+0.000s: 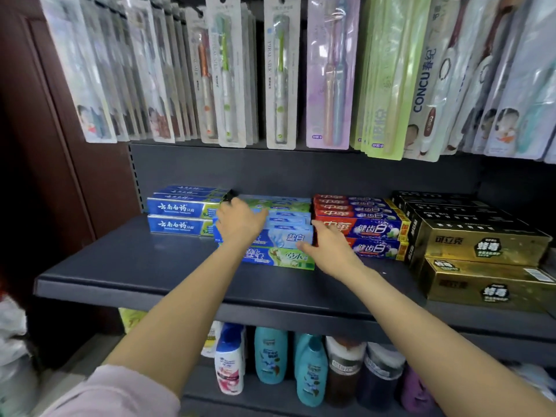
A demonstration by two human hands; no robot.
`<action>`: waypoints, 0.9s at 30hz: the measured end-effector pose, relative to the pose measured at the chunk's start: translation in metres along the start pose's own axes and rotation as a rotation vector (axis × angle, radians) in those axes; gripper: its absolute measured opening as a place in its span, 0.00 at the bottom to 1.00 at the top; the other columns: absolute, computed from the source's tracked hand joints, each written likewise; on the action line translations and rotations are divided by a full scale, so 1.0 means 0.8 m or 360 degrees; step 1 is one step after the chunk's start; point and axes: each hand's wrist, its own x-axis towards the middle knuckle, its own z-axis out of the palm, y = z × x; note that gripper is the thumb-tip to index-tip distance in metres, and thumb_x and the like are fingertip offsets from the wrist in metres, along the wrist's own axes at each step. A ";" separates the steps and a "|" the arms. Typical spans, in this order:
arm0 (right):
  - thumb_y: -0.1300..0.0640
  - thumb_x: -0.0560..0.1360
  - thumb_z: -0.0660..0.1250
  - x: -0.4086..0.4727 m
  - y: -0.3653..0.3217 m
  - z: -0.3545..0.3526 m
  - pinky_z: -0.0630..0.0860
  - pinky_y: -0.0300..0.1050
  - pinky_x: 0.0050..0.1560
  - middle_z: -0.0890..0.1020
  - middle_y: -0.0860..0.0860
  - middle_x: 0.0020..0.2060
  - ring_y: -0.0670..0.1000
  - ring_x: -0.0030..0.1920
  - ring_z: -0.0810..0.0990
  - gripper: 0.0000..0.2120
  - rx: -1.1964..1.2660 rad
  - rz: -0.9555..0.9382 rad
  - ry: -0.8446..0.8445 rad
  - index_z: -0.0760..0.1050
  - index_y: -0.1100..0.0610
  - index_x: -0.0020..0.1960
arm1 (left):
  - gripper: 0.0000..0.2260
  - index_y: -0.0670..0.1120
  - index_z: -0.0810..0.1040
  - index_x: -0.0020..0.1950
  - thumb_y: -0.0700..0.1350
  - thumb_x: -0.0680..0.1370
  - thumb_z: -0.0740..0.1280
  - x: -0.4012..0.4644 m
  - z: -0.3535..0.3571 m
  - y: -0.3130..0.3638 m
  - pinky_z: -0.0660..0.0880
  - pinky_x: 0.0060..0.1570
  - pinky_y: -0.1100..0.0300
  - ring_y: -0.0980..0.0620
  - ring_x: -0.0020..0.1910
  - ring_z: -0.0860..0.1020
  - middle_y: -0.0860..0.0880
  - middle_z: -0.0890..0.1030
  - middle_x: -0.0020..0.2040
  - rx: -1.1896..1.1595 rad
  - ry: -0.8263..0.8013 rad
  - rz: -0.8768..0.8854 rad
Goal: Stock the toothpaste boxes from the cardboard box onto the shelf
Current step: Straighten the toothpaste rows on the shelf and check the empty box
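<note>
A stack of light blue and blue-green toothpaste boxes (285, 236) lies in the middle of the dark shelf (150, 266). My left hand (240, 221) rests on the left end of that stack, fingers stretched toward the back. At the stack's right end, my right hand (328, 245) touches the light blue box with straight fingers, thumb raised beside the red boxes. Dark blue toothpaste boxes (180, 215) sit to the left, red-and-blue ones (361, 224) to the right. The cardboard box is out of view.
Black-and-gold boxes (481, 251) fill the shelf's right end, reaching its front edge. Packaged toothbrushes (279, 70) hang in rows above. Shampoo bottles (270, 356) stand on the shelf below. A brown wall (45, 145) closes the left side.
</note>
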 end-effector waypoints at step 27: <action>0.63 0.74 0.68 0.003 -0.041 0.065 0.71 0.49 0.59 0.63 0.61 0.68 0.60 0.66 0.69 0.38 -0.0400 0.0237 0.0287 0.48 0.64 0.75 | 0.34 0.40 0.62 0.70 0.49 0.71 0.75 0.014 -0.027 -0.099 0.73 0.59 0.52 0.44 0.65 0.73 0.42 0.72 0.68 -0.0534 -0.0484 -0.0017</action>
